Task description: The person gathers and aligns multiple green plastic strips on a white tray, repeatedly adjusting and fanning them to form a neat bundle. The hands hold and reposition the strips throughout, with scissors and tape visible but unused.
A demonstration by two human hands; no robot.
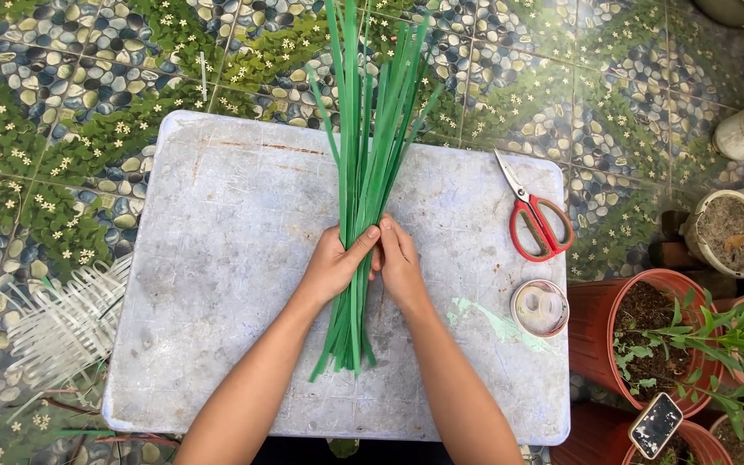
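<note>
Fingers (363,241) of the left hand (335,263) curl around a bundle of long green strips (370,146), the thumb laid across its front, while the right hand (400,263) closes on the same bundle from the other side, the two hands touching at its waist. The strips lie lengthwise down the middle of a worn grey counter (217,258), their upper ends fanning out past its far edge over a floor tiled with a pebble-and-leaf pattern (88,103). Red-handled scissors (534,215) rest near the counter's right edge, a roll of clear tape (540,307) just below them. A white woven piece (66,323) lies on the floor to the left; potted plants (673,344) stand to the right.
</note>
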